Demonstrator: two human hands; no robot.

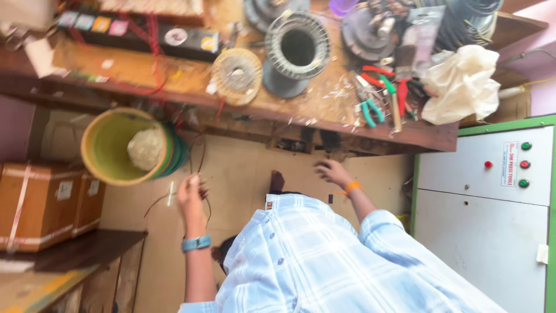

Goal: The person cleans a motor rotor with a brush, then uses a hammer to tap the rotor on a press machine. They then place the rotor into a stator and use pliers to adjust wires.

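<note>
Left hand [191, 194] was pinched on a thin wire [204, 168], held up beside the green bucket [107, 148], probably keeping it untangled. Right hand [331, 172] hung released, fingers spread, below the table [174, 78].

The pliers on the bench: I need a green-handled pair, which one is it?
The green-handled pliers lie nearest the bench's front edge, left of the red-handled pliers, which lie farther back.

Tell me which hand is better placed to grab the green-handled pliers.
Probably the right hand: it is open and empty, nearer the green-handled pliers; the left hand holds thin wires beside the yellow bucket.
</note>
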